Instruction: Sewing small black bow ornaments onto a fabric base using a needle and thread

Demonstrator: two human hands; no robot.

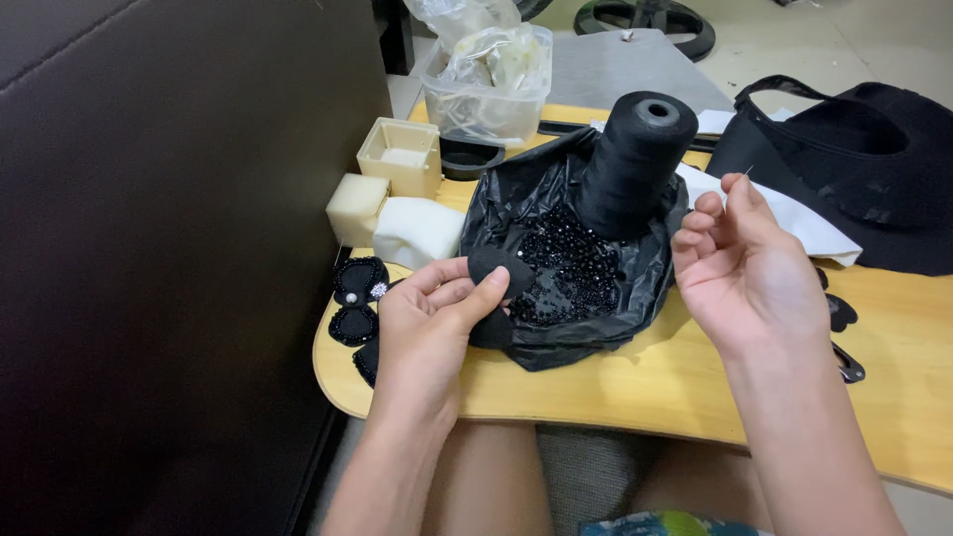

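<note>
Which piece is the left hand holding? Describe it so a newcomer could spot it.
Start at the black thread cone standing in the crumpled black bag of beads on the wooden table. At the bag's near-left edge, the left hand pinches a flat black felt piece. Unlike the beaded pieces farther left, it is plain, with no beads.

Small wooden bench beside a dark padded wall, pale floor beyond

A dark brown padded panel with a stitched seam fills the space left of the left hand, running the full height of the view. The bench is light yellow wood with a rounded edge, lying under and right of the hands. Beyond them, past the bench's far edge, a grey flat board sits on a pale cream floor, where a black round stand base rests. The light is even and soft.
</note>
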